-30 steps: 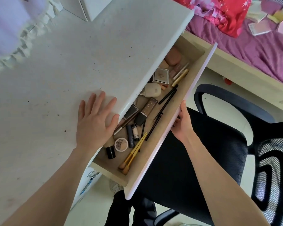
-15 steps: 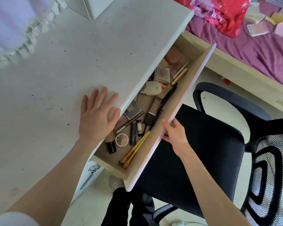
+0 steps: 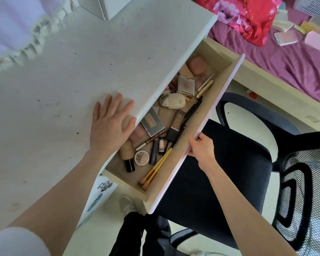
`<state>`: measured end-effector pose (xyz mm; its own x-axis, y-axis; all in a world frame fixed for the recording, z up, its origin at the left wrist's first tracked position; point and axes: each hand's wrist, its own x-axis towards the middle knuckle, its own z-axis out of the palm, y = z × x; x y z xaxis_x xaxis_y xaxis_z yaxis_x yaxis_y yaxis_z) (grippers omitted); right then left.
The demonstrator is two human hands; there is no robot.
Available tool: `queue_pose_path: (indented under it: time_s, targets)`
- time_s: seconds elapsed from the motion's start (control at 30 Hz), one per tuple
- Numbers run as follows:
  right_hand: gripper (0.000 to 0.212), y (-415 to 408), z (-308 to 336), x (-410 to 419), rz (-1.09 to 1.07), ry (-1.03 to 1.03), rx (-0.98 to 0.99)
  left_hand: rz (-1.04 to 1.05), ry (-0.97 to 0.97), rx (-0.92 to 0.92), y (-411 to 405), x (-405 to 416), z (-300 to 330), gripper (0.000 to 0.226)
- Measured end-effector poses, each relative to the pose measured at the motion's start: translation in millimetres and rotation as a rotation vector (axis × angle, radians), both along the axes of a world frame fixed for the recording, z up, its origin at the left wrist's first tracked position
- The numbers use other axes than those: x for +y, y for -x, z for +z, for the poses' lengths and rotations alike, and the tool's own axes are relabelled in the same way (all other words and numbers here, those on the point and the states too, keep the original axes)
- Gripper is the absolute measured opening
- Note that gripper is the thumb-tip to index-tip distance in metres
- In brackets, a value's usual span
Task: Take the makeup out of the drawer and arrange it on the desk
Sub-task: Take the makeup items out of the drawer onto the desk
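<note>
The drawer (image 3: 213, 115) stands pulled out from under the white desk (image 3: 63, 89). Inside lies loose makeup: a square compact (image 3: 186, 85), a cream oval case (image 3: 173, 101), a grey eyeshadow palette (image 3: 152, 122), a dark tube (image 3: 175, 125), a round powder pot (image 3: 141, 157), a foundation bottle (image 3: 127, 156), black pencils (image 3: 192, 109) and gold-handled brushes (image 3: 155, 169). My left hand (image 3: 110, 124) rests flat on the desk edge, fingers spread, thumb over the rim. My right hand (image 3: 201, 148) grips the drawer's front panel from outside.
A black mesh office chair (image 3: 248, 172) stands right beside the drawer front. A bed with purple sheet (image 3: 294, 58), a red pillow and small boxes lies beyond. A white box (image 3: 111, 6) sits at the desk's back. My dark trouser legs and a shoe show below.
My right hand has slid down along the drawer front toward me, and the drawer has come out a bit further. My left hand stays flat on the desk edge.
</note>
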<state>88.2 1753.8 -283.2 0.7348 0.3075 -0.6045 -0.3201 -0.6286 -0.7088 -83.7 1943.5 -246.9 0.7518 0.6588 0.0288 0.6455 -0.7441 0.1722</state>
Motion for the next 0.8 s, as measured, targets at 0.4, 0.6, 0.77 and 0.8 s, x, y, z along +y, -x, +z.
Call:
queue_pose_path:
  time_s: [0.4,0.6,0.77,0.8]
  targets:
    - [0.009,2.5,5.4,-7.6,0.039,0.055,-0.052,-0.013,-0.015,0.046,-0.5,-1.6,-2.7,0.052]
    - [0.026,20.3,24.5,-30.4,0.260,0.026,-0.517,0.032,0.063,0.011,0.1,-67.2,-2.7,0.055]
    - [0.035,-12.6,26.4,7.4,0.887,0.093,-0.861,-0.162,0.169,-0.027,-10.5,-98.1,-17.5,0.060]
    - [0.040,-21.1,22.0,18.8,1.000,0.160,-0.842,-0.146,0.226,-0.023,-14.4,-97.7,-22.8,0.058]
